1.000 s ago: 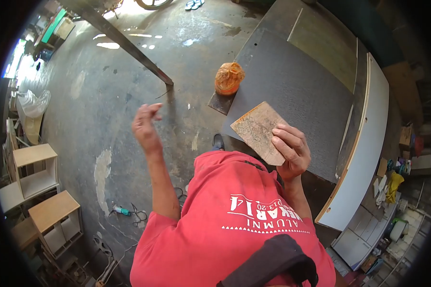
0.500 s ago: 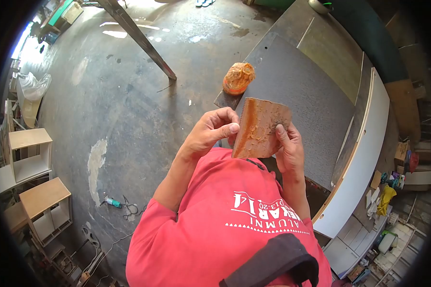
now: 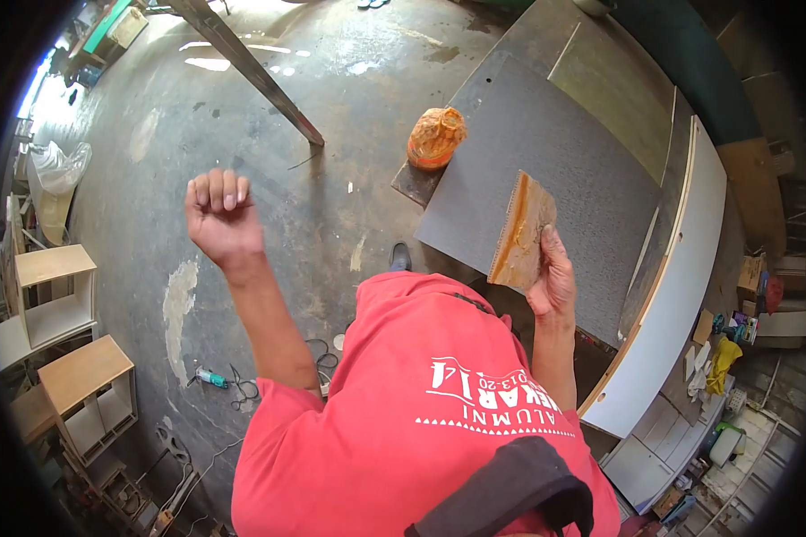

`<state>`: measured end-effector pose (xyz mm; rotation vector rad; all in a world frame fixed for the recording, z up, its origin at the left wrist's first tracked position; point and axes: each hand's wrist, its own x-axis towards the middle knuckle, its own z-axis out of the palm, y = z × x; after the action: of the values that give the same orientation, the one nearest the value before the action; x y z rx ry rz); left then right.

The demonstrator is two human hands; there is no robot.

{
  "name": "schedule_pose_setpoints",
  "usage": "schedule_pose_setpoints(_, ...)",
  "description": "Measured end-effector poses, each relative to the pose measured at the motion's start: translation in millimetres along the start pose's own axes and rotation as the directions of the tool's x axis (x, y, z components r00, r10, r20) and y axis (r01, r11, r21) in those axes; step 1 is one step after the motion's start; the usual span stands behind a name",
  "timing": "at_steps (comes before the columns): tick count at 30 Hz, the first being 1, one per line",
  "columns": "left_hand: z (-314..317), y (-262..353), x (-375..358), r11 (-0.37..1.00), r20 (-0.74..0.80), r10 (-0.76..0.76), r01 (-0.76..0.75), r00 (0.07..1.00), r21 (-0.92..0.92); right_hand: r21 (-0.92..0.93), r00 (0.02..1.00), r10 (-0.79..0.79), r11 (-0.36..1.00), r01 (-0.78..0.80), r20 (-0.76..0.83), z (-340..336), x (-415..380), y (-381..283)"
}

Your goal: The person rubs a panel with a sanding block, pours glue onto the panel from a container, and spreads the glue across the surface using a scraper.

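My right hand [image 3: 553, 282] grips a flat, toothed spreader board [image 3: 521, 231] smeared with orange-brown glue, held on edge above the near end of a grey laminate sheet [image 3: 555, 152]. My left hand [image 3: 219, 215] is raised out to the left over the concrete floor, fingers curled into a fist with nothing seen in them. An orange bundle in plastic [image 3: 435, 137] sits at the sheet's left corner, on a dark board.
A white panel [image 3: 681, 268] lies along the sheet's right side. A metal bar [image 3: 251, 67] slants across the floor. Small wooden cabinets [image 3: 81, 376] stand at the left. A power tool with its cord [image 3: 210, 378] lies on the floor. A shoe [image 3: 401, 258] shows below the sheet's edge.
My left hand let go of the spreader's edge and swung out to the left, closing into a fist. The right hand turned the spreader more edge-on and moved it slightly right.
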<state>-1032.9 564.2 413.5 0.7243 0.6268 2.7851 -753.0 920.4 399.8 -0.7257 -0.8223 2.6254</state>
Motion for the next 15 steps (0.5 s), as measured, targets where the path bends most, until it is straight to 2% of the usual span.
schedule_pose_setpoints(1, -13.5, 1.6, -4.3, 1.000, 0.003, -0.002, 0.002, 1.000, 0.001, 0.003, 1.000, -0.002, 1.000, 0.002, 0.000, 0.8, -0.2, -0.2)
schedule_pose_setpoints(2, -22.5, 2.5, -7.1, 0.821, -0.356, 0.046, 0.168, 0.933, 0.546, -0.032, 1.000, -0.026, 0.999, 0.027, 0.008, 3.7, -0.3, 0.5)
schedule_pose_setpoints(3, -30.8, 1.6, -11.4, 0.370, -0.576, 0.289, 0.466, 0.764, 0.804, -0.067, 0.999, -0.049, 0.997, 0.050, 0.016, 6.4, -1.1, 2.3)
schedule_pose_setpoints(4, -34.6, -5.4, -16.9, 0.368, -0.573, 0.290, 0.464, 0.767, 0.806, -0.063, 0.999, -0.050, 0.997, 0.051, 0.017, 8.8, -1.2, 4.7)
schedule_pose_setpoints(6, -26.8, -31.1, -31.9, 0.206, -0.416, 0.430, 0.361, 0.801, 0.909, -0.215, 0.994, -0.106, 0.971, 0.107, 0.017, 14.5, -1.8, 9.4)
schedule_pose_setpoints(7, 9.6, -39.2, -28.8, 0.438, -0.487, 0.249, 0.351, 0.837, 0.828, -0.221, 0.995, -0.102, 0.970, 0.103, 0.019, 18.2, -2.2, 10.4)
schedule_pose_setpoints(9, 40.6, -54.8, -38.2, 0.619, -0.436, -0.124, 0.413, 0.891, 0.668, -0.255, 0.996, -0.078, 0.963, 0.083, 0.030, 28.0, -4.7, 13.2)
schedule_pose_setpoints(11, 74.8, -81.3, -48.2, 0.531, -0.295, -0.407, 0.487, 0.865, 0.694, -0.265, 0.998, -0.059, 0.962, 0.066, 0.035, 40.5, -5.7, 16.4)
schedule_pose_setpoints(12, 90.7, -92.7, -51.0, 0.542, -0.245, -0.496, 0.517, 0.833, 0.662, -0.267, 0.998, -0.054, 0.962, 0.060, 0.031, 45.7, -6.3, 17.2)
schedule_pose_setpoints(13, 101.7, -101.8, -52.4, 0.549, -0.184, -0.579, 0.547, 0.794, 0.632, -0.274, 0.998, -0.050, 0.960, 0.059, 0.038, 49.9, -6.4, 17.7)
schedule_pose_setpoints(14, 105.8, -109.5, -54.0, 0.554, -0.184, -0.575, 0.545, 0.797, 0.629, -0.276, 0.998, -0.037, 0.960, 0.050, 0.054, 53.1, -6.8, 17.9)
schedule_pose_setpoints(15, 108.0, -116.6, -55.6, 0.592, -0.170, -0.624, 0.604, 0.763, 0.535, -0.277, 0.997, -0.026, 0.960, 0.044, 0.069, 55.4, -7.2, 17.7)
